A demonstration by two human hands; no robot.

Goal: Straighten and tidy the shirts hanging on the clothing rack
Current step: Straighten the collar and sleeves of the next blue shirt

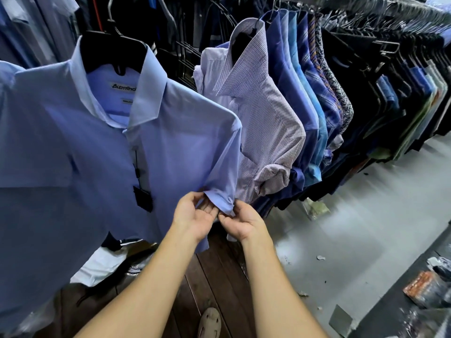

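A pale blue shirt (97,154) hangs on a black hanger (109,52) at the near end of a packed rack (366,6), beside a checked shirt (263,123). The left hand (195,217) curls its fingers (210,211) under the sleeve cuff (220,200). The right hand (245,224) pinches the cuff's edge. Dark wood boards (214,276) lie below, and a littered grey floor (353,228) runs along the aisle to the right.
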